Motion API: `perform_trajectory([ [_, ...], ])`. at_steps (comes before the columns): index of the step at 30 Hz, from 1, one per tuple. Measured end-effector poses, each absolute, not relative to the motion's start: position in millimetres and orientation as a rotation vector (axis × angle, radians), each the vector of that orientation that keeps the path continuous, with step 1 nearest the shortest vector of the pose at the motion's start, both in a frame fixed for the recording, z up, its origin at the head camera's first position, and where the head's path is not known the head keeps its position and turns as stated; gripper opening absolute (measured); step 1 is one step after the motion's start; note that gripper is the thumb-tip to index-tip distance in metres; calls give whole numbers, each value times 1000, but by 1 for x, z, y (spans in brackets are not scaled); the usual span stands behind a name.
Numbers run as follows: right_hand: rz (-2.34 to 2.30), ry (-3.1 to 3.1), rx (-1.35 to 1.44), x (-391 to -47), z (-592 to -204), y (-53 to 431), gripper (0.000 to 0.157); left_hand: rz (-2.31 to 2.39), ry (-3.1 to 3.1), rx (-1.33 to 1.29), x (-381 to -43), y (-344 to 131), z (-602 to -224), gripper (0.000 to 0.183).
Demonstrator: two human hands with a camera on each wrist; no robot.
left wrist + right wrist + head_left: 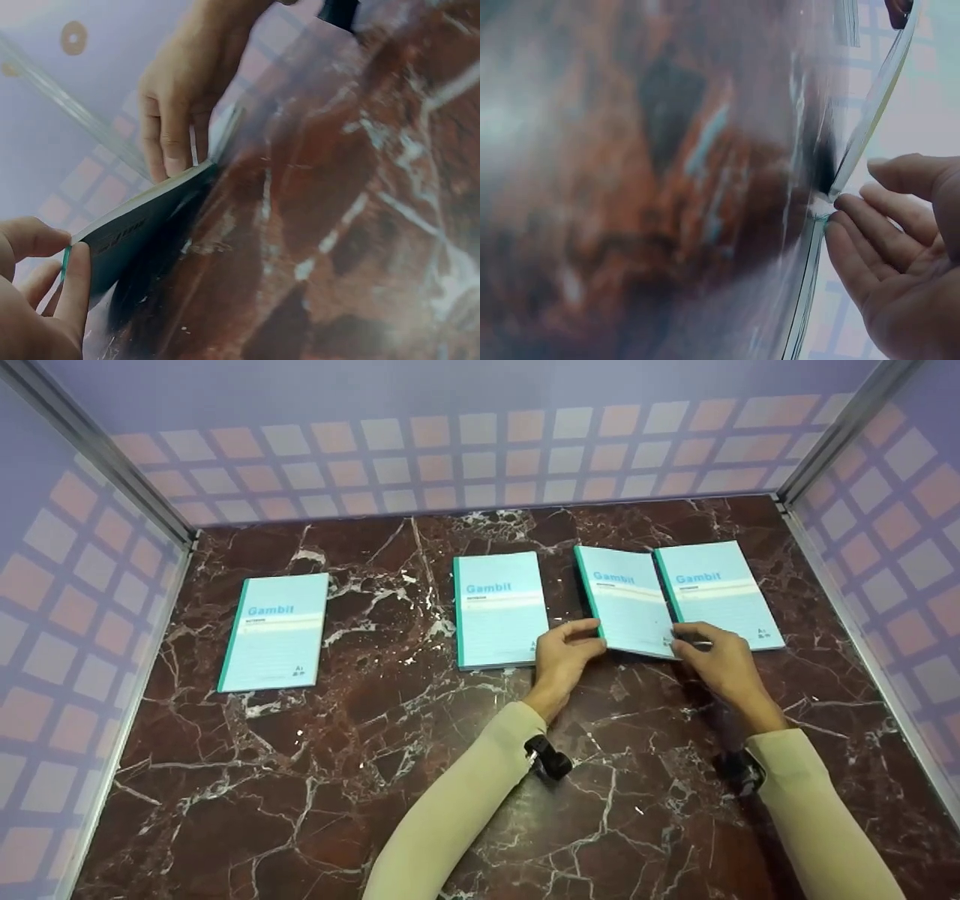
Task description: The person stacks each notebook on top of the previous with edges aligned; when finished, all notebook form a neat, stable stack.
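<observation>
A light-blue notebook with a green spine (626,596), marked "Gambit", is tilted, its spine side raised off the table. My left hand (564,658) pinches that spine near the lower corner; the left wrist view shows thumb and fingers (75,285) on either side of it. At the notebook's lower right corner, my right hand (716,660) has its fingertips touching the edge, thumb apart from the fingers (877,232). Beneath this hand lies the lower left part of another matching notebook (716,592). A third notebook (501,611) lies flat beside my left hand.
Another matching notebook (276,631) lies alone at the left. All are on a dark red marbled table (360,765). Purple walls with pink and white squares (480,442) enclose the back and both sides.
</observation>
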State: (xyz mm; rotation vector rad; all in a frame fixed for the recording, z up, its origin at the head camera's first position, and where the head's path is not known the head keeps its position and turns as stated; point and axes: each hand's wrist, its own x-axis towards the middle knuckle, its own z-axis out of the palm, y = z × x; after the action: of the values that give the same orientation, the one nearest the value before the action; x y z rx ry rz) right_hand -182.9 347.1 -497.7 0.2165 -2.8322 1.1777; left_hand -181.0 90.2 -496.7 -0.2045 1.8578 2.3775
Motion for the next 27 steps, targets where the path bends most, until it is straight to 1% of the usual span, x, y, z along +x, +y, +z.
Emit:
perform_trajectory([
  [4, 1222, -2820, 158, -182, -495, 347, 36, 2487, 1669, -247, -186, 87, -494, 30],
  [9, 1483, -2821, 66, -182, -493, 348, 46, 2540, 1571, -282, -189, 84, -492, 30],
  [12, 1617, -2802, 47, -183, -494, 347, 48, 2534, 1585, -286, -190, 82, -492, 30],
  [17, 1630, -2759, 81, -183, -496, 348, 45, 2472, 1709, -241, -189, 78, -494, 30],
  [27, 1578, -2681, 135, -182, -501, 347, 38, 2154, 2193, -72, -185, 65, -494, 28],
])
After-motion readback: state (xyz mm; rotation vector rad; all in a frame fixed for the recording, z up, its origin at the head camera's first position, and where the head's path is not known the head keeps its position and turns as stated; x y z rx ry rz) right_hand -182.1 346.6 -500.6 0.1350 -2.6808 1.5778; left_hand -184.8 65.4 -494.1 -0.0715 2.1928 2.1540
